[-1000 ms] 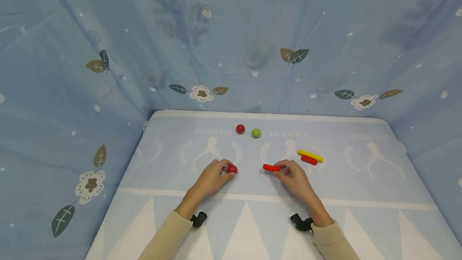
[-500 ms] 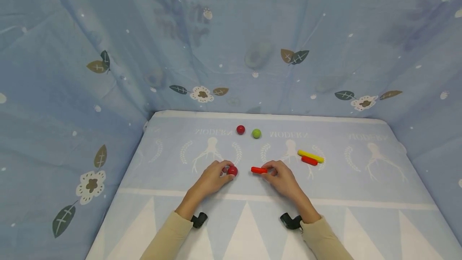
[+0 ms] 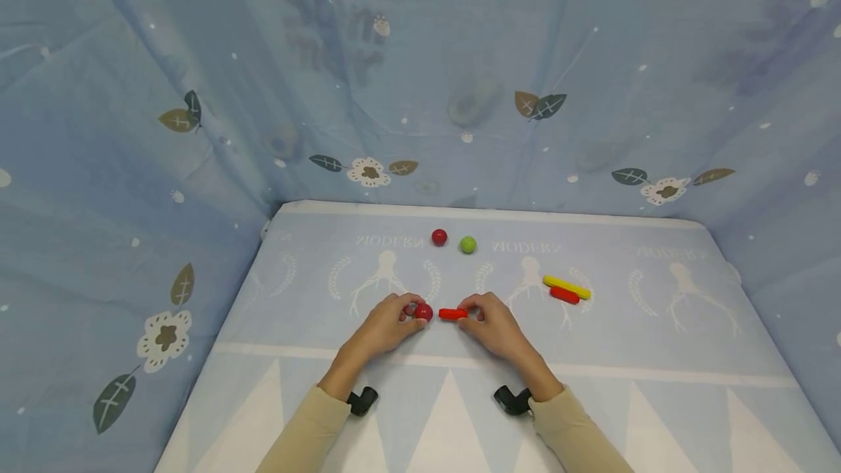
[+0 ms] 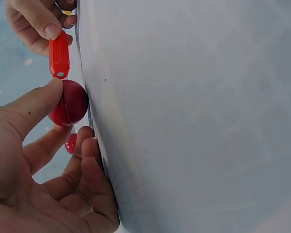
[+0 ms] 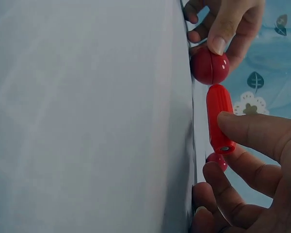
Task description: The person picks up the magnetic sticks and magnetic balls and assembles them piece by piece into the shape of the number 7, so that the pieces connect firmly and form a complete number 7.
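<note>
My left hand point(image 3: 383, 327) pinches a shiny red ball point(image 3: 423, 312) between thumb and finger, low over the cloth. A thin seam runs round this ball in the left wrist view. Opposite it, my right hand point(image 3: 494, 327) pinches a short red plastic rod point(image 3: 452, 314) lengthwise, its free end pointing at the ball. In the left wrist view that end of the rod point(image 4: 59, 56) shows a small pale round spot, right by the ball point(image 4: 70, 103) and left thumb. The right wrist view shows a narrow gap between rod point(image 5: 218, 116) and ball point(image 5: 210, 65).
Farther back on the patterned tablecloth point(image 3: 309, 367) lie another red ball point(image 3: 439, 237) and a green ball point(image 3: 468, 244). To the right, a longer yellow rod point(image 3: 566, 287) lies alongside a second short red rod point(image 3: 565, 295). Blue printed curtains point(image 3: 420, 93) enclose the table's back and sides.
My right hand has moved steadily left with the red rod, bringing it from well apart to close beside the ball. The left hand and its ball have stayed nearly still.
</note>
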Available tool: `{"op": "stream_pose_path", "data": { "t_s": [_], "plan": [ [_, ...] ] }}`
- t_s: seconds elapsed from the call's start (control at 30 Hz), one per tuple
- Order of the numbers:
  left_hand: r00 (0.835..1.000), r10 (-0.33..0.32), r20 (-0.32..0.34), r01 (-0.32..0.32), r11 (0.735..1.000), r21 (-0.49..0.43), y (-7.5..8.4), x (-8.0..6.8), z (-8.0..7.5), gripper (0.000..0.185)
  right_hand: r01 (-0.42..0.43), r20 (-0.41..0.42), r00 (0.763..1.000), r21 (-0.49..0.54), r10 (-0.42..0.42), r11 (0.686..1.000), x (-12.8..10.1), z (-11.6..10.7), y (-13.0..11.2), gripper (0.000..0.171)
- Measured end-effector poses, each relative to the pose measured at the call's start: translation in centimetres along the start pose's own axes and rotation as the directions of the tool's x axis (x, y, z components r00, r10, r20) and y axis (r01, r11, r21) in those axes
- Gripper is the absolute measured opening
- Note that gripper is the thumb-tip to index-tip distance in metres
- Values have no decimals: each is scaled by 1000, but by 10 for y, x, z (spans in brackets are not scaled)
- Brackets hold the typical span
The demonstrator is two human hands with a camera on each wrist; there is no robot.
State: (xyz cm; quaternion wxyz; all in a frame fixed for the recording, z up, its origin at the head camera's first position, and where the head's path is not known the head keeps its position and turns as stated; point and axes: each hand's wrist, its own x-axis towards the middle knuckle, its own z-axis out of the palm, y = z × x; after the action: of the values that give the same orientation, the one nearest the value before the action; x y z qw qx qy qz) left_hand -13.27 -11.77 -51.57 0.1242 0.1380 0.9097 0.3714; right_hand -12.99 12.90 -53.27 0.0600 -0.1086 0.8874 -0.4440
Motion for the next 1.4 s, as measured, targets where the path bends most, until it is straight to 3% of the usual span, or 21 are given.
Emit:
{"op": "stream_pose_path", "data": {
  "t_s": [0.3,1.23,1.4],
  "plan": [
    [1000,5,5,-5,1000,-11,1,-1,-1,33,10,17,1000,-42,-9,999,3,2,-6,15],
    [1000,11,-5,-11,1000,-28,-1,0,0,34,9,26,1000,-37,-8,999,2,6,-11,17],
    [1000,18,1,-18,999,-32,-1,0,0,34,27,22,999,1,-27,1000,4,1,-8,18]
  ]
}}
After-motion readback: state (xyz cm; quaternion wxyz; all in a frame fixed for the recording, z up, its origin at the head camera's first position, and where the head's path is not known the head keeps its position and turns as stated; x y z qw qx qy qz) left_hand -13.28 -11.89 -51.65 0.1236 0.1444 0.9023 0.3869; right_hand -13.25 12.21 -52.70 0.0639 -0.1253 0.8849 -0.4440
